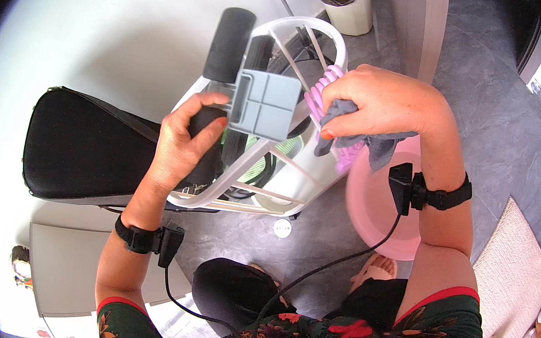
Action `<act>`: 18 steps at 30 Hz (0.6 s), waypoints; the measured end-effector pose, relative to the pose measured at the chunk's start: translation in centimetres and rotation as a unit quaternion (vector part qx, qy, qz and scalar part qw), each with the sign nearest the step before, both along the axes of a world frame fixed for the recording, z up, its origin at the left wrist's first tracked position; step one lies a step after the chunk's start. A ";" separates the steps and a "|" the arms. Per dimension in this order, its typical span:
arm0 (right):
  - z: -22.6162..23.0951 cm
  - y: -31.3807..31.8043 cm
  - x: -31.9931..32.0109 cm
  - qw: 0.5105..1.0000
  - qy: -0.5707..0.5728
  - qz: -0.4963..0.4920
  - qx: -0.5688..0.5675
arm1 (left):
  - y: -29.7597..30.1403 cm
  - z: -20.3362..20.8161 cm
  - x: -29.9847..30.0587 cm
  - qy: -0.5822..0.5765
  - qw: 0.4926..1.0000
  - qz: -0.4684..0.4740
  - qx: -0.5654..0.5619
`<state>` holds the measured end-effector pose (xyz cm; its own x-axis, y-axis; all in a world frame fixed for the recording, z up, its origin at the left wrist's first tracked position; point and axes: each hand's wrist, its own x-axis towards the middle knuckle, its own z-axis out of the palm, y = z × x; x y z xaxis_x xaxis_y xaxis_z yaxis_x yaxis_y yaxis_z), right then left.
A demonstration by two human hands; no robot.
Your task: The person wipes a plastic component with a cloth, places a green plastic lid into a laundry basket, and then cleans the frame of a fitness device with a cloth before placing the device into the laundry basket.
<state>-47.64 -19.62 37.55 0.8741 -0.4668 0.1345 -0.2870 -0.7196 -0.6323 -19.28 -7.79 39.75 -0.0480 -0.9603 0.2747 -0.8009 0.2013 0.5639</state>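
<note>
My left hand [184,134] is closed around one foam grip of a black foam-padded bar [229,44]. A grey-blue plastic plate with raised ribs [266,105] sits at the bar's middle, over a white-framed rack [216,175]. My right hand [384,105] is closed on a crumpled dark grey cloth [383,148] at the rack's right side. Beside its fingers a pink coiled piece [315,100] runs along the rack's edge. Inside the rack are another black foam roll [259,53] and something light green with dark strips [257,167], partly hidden.
A pink basin [373,207] stands on the grey tiled floor below my right forearm. On the left is a long black padded case [89,148] by the white wall. At the back stands a lined white bin [352,11]; a beige mat [512,277] lies right.
</note>
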 end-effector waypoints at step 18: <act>-0.5 -0.6 0.3 0.999 -0.033 0.014 -0.028 | -1.5 0.6 0.8 0.297 0.942 0.025 0.153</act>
<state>-47.29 -20.19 37.08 0.8753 -0.4319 0.2174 -0.2246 -0.7614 -0.6082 -18.45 -9.29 40.35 0.0745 -0.9959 -0.0521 -0.3301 -0.0740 0.9410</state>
